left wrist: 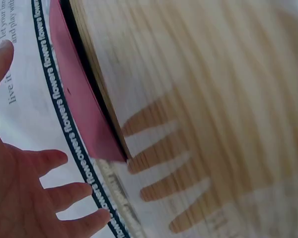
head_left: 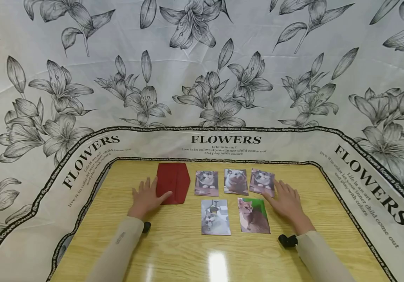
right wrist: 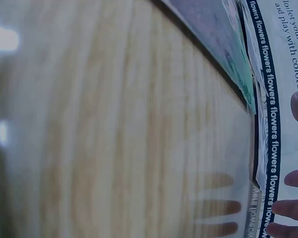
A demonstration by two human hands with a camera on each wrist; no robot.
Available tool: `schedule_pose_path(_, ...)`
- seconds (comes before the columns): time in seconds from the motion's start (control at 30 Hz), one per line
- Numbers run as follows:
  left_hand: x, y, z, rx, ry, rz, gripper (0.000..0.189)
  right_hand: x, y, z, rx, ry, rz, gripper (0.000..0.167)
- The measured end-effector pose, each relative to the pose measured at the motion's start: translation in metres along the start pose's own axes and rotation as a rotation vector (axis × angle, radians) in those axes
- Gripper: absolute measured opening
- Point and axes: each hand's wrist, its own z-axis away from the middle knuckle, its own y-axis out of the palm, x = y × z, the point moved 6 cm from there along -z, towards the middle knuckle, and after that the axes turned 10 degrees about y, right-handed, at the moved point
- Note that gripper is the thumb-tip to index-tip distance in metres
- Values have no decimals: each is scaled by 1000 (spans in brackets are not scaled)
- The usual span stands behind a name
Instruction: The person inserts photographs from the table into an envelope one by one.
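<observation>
A red envelope (head_left: 172, 180) lies at the back left of the table. My left hand (head_left: 147, 199) is at its left side with fingers spread, the thumb reaching over its lower part. In the left wrist view, the fingers show as a reflection on the wood. To the envelope's right, a back row holds a cat picture card (head_left: 206, 183), a rodent-like animal card (head_left: 235, 181) and a tilted cat card (head_left: 261, 180). In front lie a white-and-grey cat card (head_left: 215, 223) and a ginger cat card (head_left: 254, 219). My right hand (head_left: 288, 203), fingers apart, is beside the tilted card, holding nothing; contact cannot be told.
The wooden table (head_left: 174, 250) is shiny. A white flower-printed cloth (head_left: 223, 141) with black-edged lettering surrounds its back and sides. Small black devices, one a black wrist mount (head_left: 288, 241), sit at both cuffs.
</observation>
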Motion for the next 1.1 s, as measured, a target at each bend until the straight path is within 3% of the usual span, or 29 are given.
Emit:
schedule_pose_path(0.53,-21,7,-13,-21,-85,-28,115,-10,13,-19,-2,68,30,100)
schedule_pose_path(0.77,-31,4,-12,-42,-105,-97,117,-8,12,-21,-3,90,45,101)
schedule_pose_path(1.1,-30,13,-18,-32,-121,-165,119,-6,18,-23,-18,138,46,102)
